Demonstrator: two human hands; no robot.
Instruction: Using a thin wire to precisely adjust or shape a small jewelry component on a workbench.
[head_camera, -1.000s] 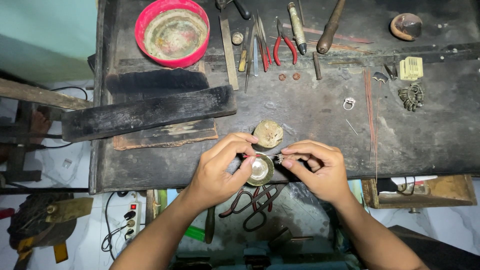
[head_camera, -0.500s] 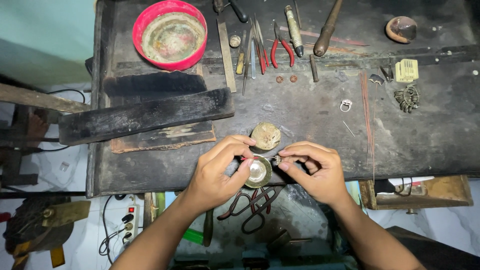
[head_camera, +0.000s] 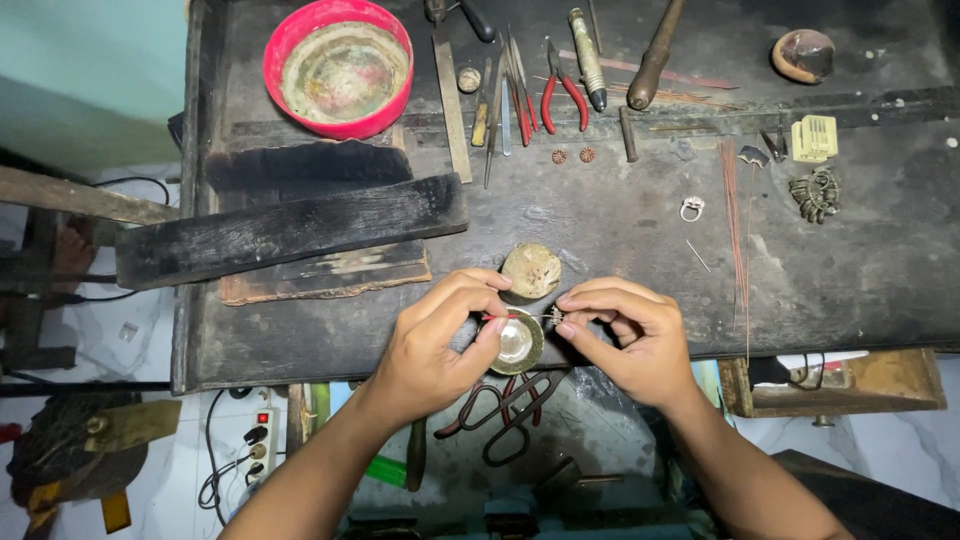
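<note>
Meeting over the near edge of the table (head_camera: 620, 250), both hands work close together above a small shallow metal dish (head_camera: 517, 342). Left hand (head_camera: 440, 345): fingers curled, thumb against the dish's near rim, forefinger and thumb pinched on what looks like a thin pin or wire; the grip is tight but the item is too small to name surely. Right hand (head_camera: 625, 340): knuckles up, fingertips pinched together on a tiny ornament piece (head_camera: 556, 315) held just right of the dish, level with the left hand's pinch. Wrists hang off the table edge.

The dish sits right at the table's near edge, partly overhanging. A round tan lump (head_camera: 531, 270) lies just beyond it, touching or nearly so. Left of the dish, a charred wooden block (head_camera: 290, 225) slants across and juts past the table's left edge. Right of the dish, the dark tabletop lies open out to a bundle of thin copper wires (head_camera: 735, 220).

Far beyond the dish, a red bowl (head_camera: 338, 68) holds a crusted pale residue. Red-handled pliers (head_camera: 563, 92) lie right of the bowl among files and other tools. The dish shows a shiny interior; contents cannot be told. Below the dish, scissors (head_camera: 505, 410) hang under the edge.
</note>
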